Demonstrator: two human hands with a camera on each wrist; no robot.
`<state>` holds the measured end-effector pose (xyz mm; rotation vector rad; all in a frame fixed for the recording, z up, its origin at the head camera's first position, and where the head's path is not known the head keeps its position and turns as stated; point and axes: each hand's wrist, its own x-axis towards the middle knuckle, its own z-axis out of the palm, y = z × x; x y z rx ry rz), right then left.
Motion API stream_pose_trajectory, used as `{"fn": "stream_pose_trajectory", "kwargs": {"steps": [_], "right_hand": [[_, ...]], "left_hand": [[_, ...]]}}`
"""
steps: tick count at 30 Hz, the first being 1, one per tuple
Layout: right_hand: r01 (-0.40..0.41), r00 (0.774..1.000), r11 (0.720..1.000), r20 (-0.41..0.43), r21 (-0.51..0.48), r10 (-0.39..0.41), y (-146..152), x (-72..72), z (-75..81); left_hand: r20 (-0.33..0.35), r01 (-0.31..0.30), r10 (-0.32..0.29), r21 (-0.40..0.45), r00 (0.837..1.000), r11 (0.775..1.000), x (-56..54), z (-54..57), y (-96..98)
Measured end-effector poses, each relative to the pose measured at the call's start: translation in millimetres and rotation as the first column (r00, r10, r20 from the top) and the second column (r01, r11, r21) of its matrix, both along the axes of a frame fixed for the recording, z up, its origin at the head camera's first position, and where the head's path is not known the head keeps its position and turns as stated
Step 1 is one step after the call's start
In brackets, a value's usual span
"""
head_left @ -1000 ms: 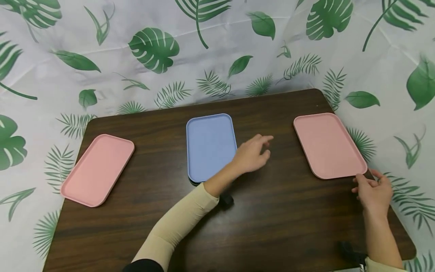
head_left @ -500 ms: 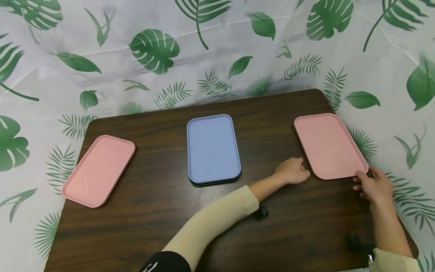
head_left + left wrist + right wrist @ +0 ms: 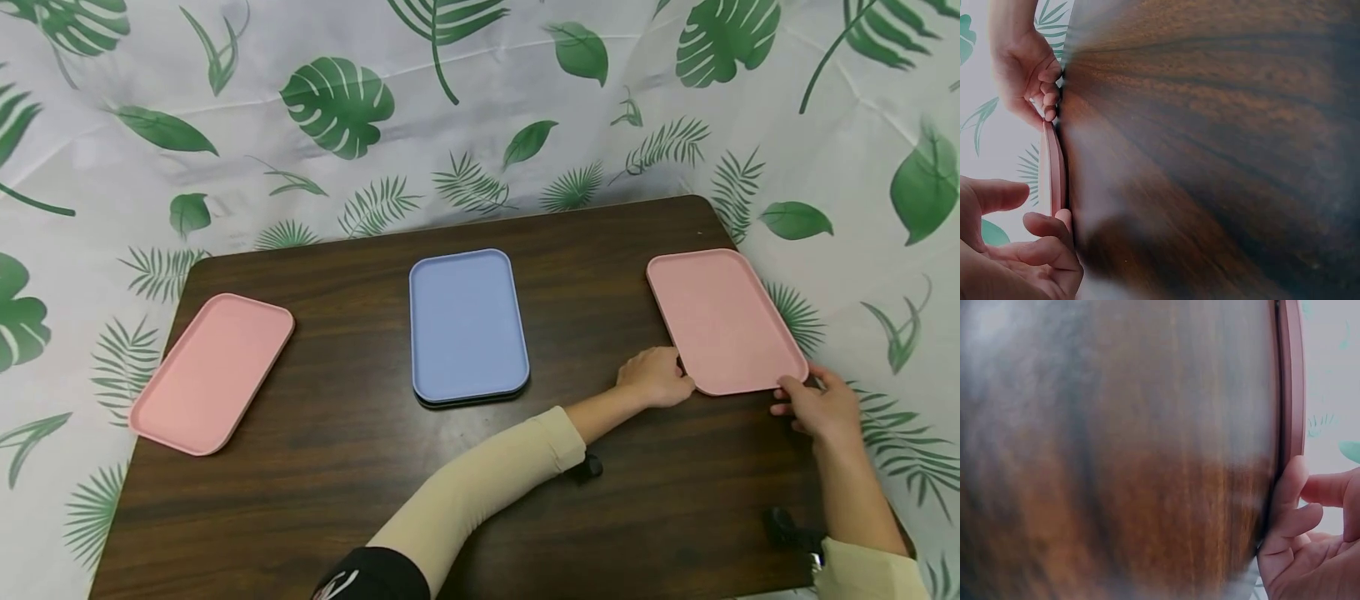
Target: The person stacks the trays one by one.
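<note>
This looks like a makeshift tabletop set, whether in a home or a lab unclear, with creased, leaf-printed white sheeting (image 3: pixel 480 125) around a dark wood-grain table (image 3: pixel 300 492) at left, far and right.

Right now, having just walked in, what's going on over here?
A person has both hands on a pink tray at the right side of a dark wooden table. The right hand holds its near right corner; the left hand is at the near left corner, though whether it grips is unclear. A blue tray lies mid-table and another pink tray lies at the left, neither being touched.
</note>
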<state>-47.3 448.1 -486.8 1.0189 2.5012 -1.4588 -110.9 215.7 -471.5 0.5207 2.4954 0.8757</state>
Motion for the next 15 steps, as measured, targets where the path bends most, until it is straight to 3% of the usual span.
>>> {"fn": "stream_pose_trajectory", "kwargs": {"steps": [10,15], "right_hand": [[0.024,1.0,0.999,-0.008,-0.049,-0.024,-4.6,2.1,1.8],[0.038,0.999,0.991,-0.015,-0.131,-0.041,-4.7,5.6,3.9]], "left_hand": [[-0.008,-0.058,0.058,-0.003,0.998,0.998,-4.4,-0.2,-0.6],[0.0,-0.136,0.136,0.006,0.991,0.991,-2.8,-3.3,-1.1]]}}
